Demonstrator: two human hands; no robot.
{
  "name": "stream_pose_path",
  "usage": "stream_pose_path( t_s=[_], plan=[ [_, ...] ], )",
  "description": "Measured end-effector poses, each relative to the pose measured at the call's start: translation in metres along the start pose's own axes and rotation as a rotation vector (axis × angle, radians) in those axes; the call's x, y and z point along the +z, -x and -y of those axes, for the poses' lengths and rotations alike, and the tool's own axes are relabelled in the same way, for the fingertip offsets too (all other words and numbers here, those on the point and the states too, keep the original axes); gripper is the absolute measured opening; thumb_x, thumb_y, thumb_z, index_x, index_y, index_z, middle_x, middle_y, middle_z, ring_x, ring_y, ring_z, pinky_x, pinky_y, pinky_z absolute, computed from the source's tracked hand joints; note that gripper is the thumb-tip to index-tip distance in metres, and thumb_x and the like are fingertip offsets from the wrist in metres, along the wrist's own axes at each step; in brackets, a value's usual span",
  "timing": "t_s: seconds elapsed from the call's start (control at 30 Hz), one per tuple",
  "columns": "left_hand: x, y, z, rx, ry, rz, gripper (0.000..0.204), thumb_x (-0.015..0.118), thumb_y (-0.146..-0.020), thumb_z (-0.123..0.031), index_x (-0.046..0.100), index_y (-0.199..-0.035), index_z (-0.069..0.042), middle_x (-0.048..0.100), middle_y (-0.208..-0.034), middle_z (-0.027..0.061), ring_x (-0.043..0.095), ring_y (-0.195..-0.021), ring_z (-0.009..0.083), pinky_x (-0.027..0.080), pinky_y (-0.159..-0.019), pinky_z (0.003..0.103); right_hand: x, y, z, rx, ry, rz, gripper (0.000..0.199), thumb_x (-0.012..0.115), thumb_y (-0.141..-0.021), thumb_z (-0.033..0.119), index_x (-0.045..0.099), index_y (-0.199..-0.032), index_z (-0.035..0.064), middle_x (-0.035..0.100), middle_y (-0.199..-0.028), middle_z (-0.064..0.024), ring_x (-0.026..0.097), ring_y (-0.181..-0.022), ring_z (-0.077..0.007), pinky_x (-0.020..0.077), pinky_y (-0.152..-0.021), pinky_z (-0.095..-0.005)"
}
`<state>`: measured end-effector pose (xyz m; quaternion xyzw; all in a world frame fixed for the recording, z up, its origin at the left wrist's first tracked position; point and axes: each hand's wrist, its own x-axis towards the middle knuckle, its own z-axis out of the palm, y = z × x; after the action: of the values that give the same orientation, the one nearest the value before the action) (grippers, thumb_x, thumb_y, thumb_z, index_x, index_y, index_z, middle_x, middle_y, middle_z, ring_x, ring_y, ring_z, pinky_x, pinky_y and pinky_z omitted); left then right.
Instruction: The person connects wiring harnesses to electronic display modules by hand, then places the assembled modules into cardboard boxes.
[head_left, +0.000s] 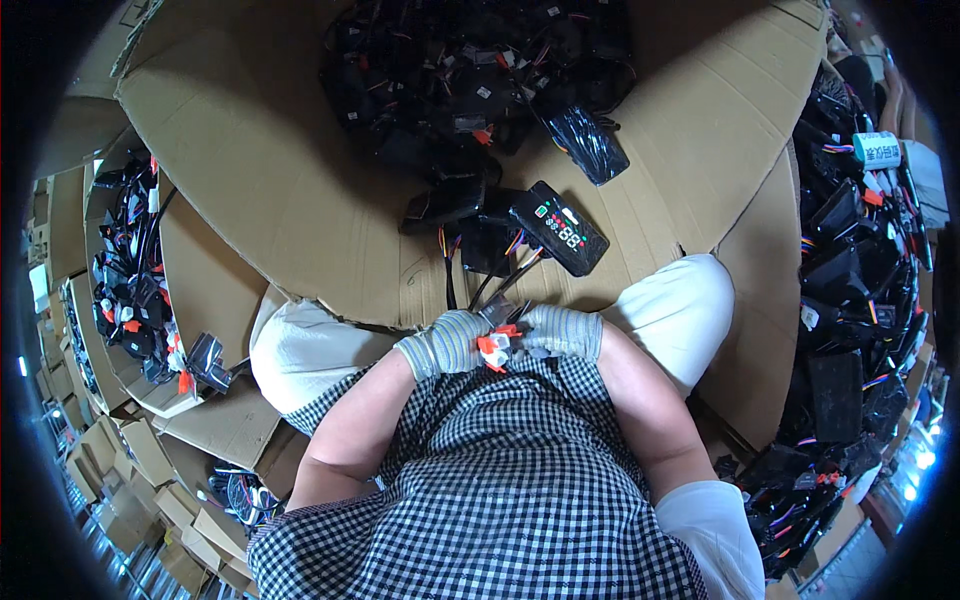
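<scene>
My left hand (447, 345), in a striped knit glove, is closed around cables at my lap. Close beside it, my right hand (565, 331), gloved alike, has its fingers curled in to the same bunch. White and orange-red plug connectors (494, 348) stick out between the hands. Dark cables (490, 290) run from there up to several black display units lying on the cardboard. One display unit (562, 228) faces up with green, red and white markings. Colored thin wires show near the units. My fingertips are partly hidden.
A large cardboard sheet (250, 130) spreads before my knees, with a heap of black units (470, 70) at its far end. One wrapped unit (588, 145) lies apart. More units with connectors fill boxes at left (135, 270) and right (835, 270). Cardboard boxes stand lower left.
</scene>
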<state>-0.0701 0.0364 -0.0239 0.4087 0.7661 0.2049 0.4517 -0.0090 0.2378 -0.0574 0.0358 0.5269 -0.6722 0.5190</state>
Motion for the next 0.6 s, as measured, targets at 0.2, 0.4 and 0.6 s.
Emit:
stream_pose_path(
  t_s=[0.2,0.4,0.6],
  plan=[
    [-0.012,0.004,-0.013,0.082,0.286,-0.317,0.041,0.065,-0.077,-0.022,0.051,-0.113,-0.006,0.06,-0.088,0.0116,0.058,-0.072,0.0266,0.046,-0.065,0.034,-0.02,0.024,0.069,0.034,0.088,0.021,0.018,0.059,-0.086,0.021,0.063,-0.085,0.004,0.058,-0.063,0.0007,0.049,-0.052,-0.0058,0.04,-0.048,-0.0206],
    [-0.036,0.006,-0.018,0.043,0.664,-0.512,0.023,0.067,-0.076,-0.017,0.056,-0.093,-0.007,0.053,-0.077,-0.0003,0.051,-0.066,0.0145,0.044,-0.065,0.028,-0.146,-0.038,0.12,-0.352,0.324,-0.516,0.01,0.057,-0.081,0.017,0.062,-0.082,0.0078,0.053,-0.061,0.0023,0.047,-0.05,-0.0078,0.0375,-0.045,-0.0229],
    [-0.054,-0.006,-0.03,-0.177,0.906,-0.333,0.02,0.064,-0.076,-0.013,0.063,-0.095,-0.008,0.065,-0.088,0.0044,0.062,-0.077,0.0148,0.048,-0.069,0.028,-0.263,-0.14,0.103,-0.158,0.418,-0.973,0.045,0.05,-0.082,0.048,0.068,-0.088,0.007,0.057,-0.106,-0.0191,0.051,-0.1,-0.0321,0.0376,-0.089,-0.0354]
  ],
)
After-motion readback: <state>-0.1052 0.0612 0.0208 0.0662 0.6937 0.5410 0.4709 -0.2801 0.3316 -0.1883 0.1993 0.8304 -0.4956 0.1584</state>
